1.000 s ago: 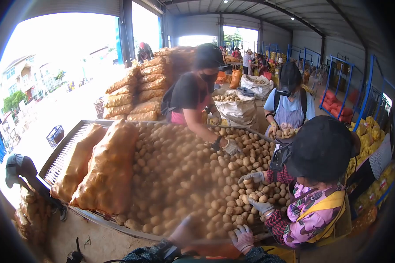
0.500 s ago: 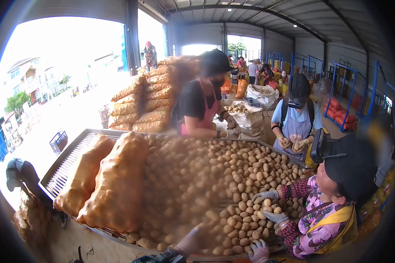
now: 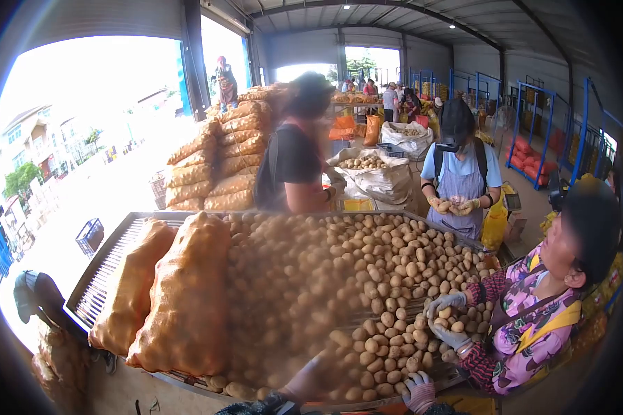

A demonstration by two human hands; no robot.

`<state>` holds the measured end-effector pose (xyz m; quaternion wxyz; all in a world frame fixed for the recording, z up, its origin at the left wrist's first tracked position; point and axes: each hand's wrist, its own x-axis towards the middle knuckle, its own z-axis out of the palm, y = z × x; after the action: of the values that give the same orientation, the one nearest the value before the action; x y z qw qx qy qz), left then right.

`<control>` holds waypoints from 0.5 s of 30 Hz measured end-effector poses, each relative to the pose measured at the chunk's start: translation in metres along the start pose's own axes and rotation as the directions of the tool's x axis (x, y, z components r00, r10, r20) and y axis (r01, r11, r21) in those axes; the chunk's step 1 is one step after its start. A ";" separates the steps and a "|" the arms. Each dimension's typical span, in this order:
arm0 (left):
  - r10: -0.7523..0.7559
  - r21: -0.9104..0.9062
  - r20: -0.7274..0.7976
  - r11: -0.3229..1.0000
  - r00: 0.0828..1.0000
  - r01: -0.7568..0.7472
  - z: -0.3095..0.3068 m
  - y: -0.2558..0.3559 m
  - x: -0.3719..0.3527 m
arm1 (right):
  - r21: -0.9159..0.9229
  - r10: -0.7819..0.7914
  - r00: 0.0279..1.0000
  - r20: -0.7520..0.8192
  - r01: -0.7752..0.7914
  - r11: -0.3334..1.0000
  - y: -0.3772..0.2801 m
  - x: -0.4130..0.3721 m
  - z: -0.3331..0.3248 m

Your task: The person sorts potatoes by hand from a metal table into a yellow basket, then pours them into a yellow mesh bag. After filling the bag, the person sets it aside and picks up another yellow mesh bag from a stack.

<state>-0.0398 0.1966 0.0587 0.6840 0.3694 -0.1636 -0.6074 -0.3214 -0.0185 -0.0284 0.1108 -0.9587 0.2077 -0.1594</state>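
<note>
Many potatoes [image 3: 394, 277] cover the sorting table [image 3: 253, 400] in front of me. My right hand [image 3: 419, 393], in a pale glove with pinkish stripes, is at the near edge with fingers spread against the closest potatoes. My left hand [image 3: 304, 382], also gloved, reaches over the near side of the pile; a hazy smear in the view hides its fingertips and whatever they touch. To the left, two full orange mesh sacks [image 3: 185, 294] lie side by side on the table.
At right, a co-worker in a floral top [image 3: 533, 325] handles potatoes with gloved hands. Two more people stand across the table. Stacked sacks [image 3: 239, 155], a large white bag of potatoes [image 3: 374, 183] and blue racks [image 3: 533, 131] are behind. Someone bends over a sack [image 3: 59, 353] at left.
The view has shifted slightly. The person across in black and pink has turned away from the table. The right-hand co-worker has raised their head. My hands stay nearly in place.
</note>
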 end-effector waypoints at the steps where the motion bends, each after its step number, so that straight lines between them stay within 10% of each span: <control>1: -0.004 -0.015 0.000 1.000 1.000 0.004 0.003 -0.001 0.001 | 0.000 -0.002 1.000 -0.006 0.002 1.000 0.001 -0.001 -0.002; 11: -0.022 -0.036 0.044 0.999 0.999 0.024 0.000 -0.006 0.006 | -0.039 -0.010 1.000 0.013 0.011 0.999 -0.001 -0.004 -0.006; 15: 0.129 0.298 0.022 0.946 0.991 -0.129 -0.005 -0.013 0.017 | -0.031 -0.014 1.000 0.012 0.014 0.999 0.001 -0.003 -0.001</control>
<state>-0.0423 0.1823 0.0419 0.6585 0.4563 -0.2779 -0.5301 -0.3242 -0.0182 -0.0287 0.0961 -0.9627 0.2028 -0.1513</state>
